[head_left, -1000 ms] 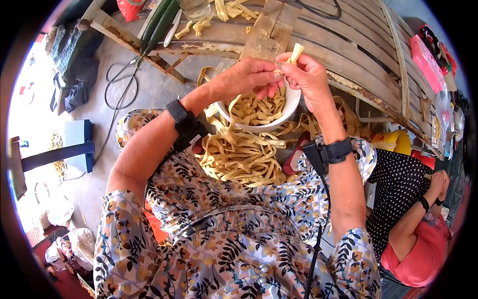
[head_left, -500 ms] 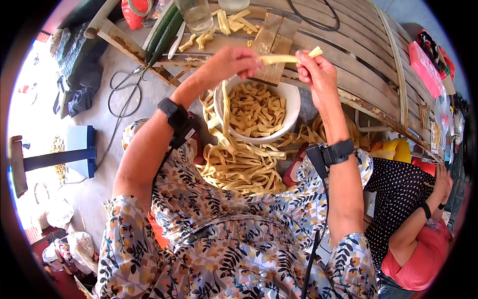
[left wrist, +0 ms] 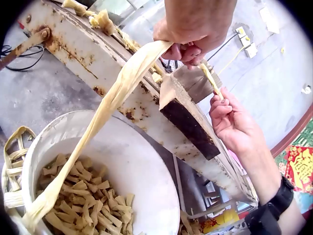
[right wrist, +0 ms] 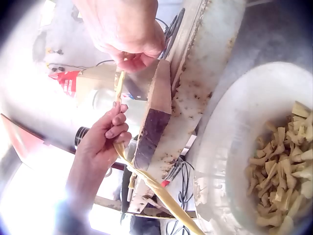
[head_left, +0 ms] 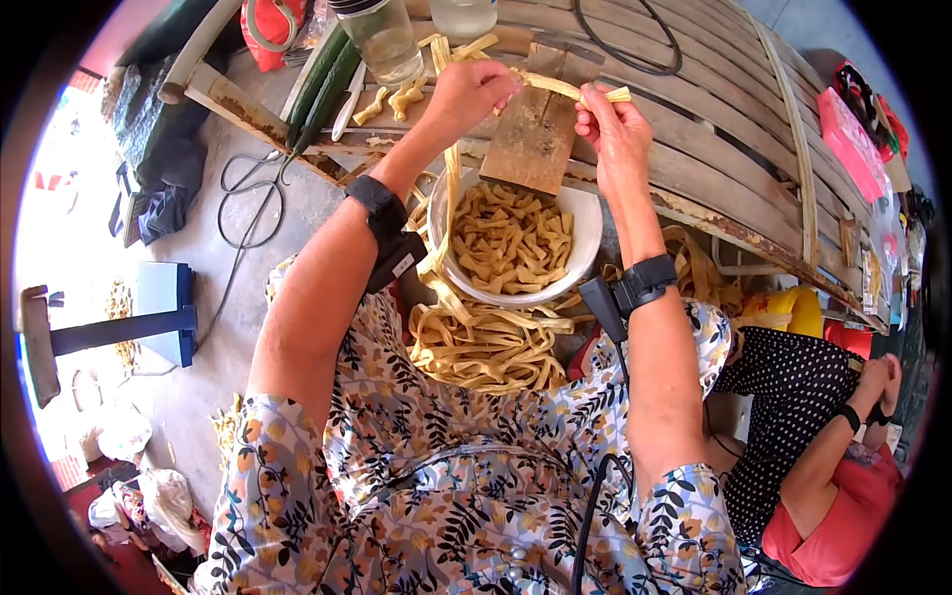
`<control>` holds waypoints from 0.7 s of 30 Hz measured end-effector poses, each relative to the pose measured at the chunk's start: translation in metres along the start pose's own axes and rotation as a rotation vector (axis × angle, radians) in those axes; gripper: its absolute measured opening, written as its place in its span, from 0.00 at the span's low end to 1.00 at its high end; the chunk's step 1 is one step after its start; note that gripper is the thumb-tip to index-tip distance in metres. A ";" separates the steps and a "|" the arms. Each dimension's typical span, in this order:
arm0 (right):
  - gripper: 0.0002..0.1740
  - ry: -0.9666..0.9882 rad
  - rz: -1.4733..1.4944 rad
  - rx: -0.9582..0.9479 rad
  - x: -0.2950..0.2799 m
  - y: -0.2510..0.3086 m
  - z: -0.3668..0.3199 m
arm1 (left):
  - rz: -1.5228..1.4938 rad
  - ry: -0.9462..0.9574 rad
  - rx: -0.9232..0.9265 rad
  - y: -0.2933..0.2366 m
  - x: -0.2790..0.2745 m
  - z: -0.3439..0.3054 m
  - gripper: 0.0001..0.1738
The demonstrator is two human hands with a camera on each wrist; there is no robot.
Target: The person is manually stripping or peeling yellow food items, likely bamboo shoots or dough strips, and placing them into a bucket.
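Observation:
Pinched in my left hand [head_left: 474, 94] is a long, soft, pale-yellow strip [left wrist: 120, 90] that looks like tofu skin. One end of it spans across to my right hand [head_left: 620, 134], whose thumb and fingers pinch it near the tip. From the left hand the rest hangs down past the white bucket [head_left: 590, 243] toward a heap of loose strips [head_left: 486, 347] on the floor. Short cut or knotted yellow pieces [head_left: 511, 238] fill the bucket's bottom. Both hands are above a wooden block [head_left: 531, 144] that juts over the bench edge.
The slatted bench [head_left: 714, 129] has a rusty metal frame. On it are a glass jar [head_left: 387, 45], two cucumbers [head_left: 322, 84], a white-handled knife [head_left: 349, 102] and a few yellow knots [head_left: 407, 97]. A black cable [head_left: 263, 203] lies on the floor. Another person [head_left: 833, 496] sits at the right.
My hands were close together over the bucket, then drew apart with the strip stretched between them. Both have since moved farther forward over the wooden block, still holding it.

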State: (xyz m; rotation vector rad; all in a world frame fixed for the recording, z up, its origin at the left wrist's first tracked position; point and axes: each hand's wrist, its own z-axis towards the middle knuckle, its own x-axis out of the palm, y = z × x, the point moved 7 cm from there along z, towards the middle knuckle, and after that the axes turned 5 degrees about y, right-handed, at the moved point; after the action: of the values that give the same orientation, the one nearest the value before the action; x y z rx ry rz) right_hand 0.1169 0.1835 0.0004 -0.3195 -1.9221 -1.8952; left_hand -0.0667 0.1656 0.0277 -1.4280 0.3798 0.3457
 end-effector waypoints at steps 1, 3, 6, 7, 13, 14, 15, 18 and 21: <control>0.13 0.000 0.002 -0.003 0.000 -0.001 0.001 | -0.010 -0.003 0.010 0.001 0.000 0.001 0.10; 0.12 -0.009 -0.014 -0.003 0.000 -0.002 0.002 | -0.025 -0.010 0.019 0.003 0.001 0.003 0.10; 0.09 -0.048 -0.178 -0.018 -0.004 -0.006 0.001 | 0.001 -0.074 0.038 0.013 0.000 0.003 0.10; 0.08 -0.071 -0.306 -0.041 -0.010 -0.011 0.000 | 0.035 -0.127 0.060 0.020 0.002 0.000 0.10; 0.10 0.070 -0.378 0.155 0.000 0.015 -0.034 | -0.316 0.194 -0.095 0.010 -0.001 -0.028 0.09; 0.11 0.170 -0.484 0.149 0.001 0.016 -0.042 | -0.354 0.214 -0.117 0.013 0.002 -0.036 0.09; 0.12 0.273 -0.586 0.136 0.003 0.016 -0.047 | -0.389 0.231 -0.133 0.014 0.004 -0.043 0.09; 0.14 0.342 -0.756 -0.012 -0.008 0.013 -0.050 | -0.234 0.137 -0.234 0.028 0.004 -0.053 0.08; 0.11 0.126 -0.642 0.070 -0.021 0.011 -0.052 | -0.156 0.015 -0.224 0.041 0.012 -0.058 0.09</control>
State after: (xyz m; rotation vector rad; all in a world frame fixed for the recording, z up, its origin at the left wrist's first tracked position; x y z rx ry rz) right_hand 0.1479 0.1348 -0.0002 0.4883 -2.1597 -2.1407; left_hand -0.0774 0.1122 -0.0200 -1.6689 0.2448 0.2568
